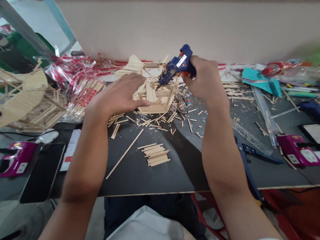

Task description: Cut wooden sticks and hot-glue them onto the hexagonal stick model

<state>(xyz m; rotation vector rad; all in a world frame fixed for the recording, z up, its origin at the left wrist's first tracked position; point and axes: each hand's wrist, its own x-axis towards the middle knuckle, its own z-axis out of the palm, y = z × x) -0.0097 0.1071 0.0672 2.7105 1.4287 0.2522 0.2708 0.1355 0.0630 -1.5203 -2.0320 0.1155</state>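
Note:
My right hand [205,77] grips a blue hot glue gun [182,63], its nozzle tilted down to the left. The nozzle tip is at or just above a model built of thin wooden sticks [157,99]; whether they touch I cannot tell. Around the model's left side lies my left hand [119,95], thumb in front and fingers toward the back, partly hiding it. Short cut sticks and scraps [159,123] are strewn before the model. Nearer me are a small pile of trimmed sticks [156,155] and one long stick [124,154].
Another stick model [30,100] and wrapped stick bundles [85,93] stand at left. Phones [43,172] and a purple power socket [17,157] lie near the left edge. At right are a clear ruler [253,137], a dark blue-handled tool [249,152] and another purple socket [297,153].

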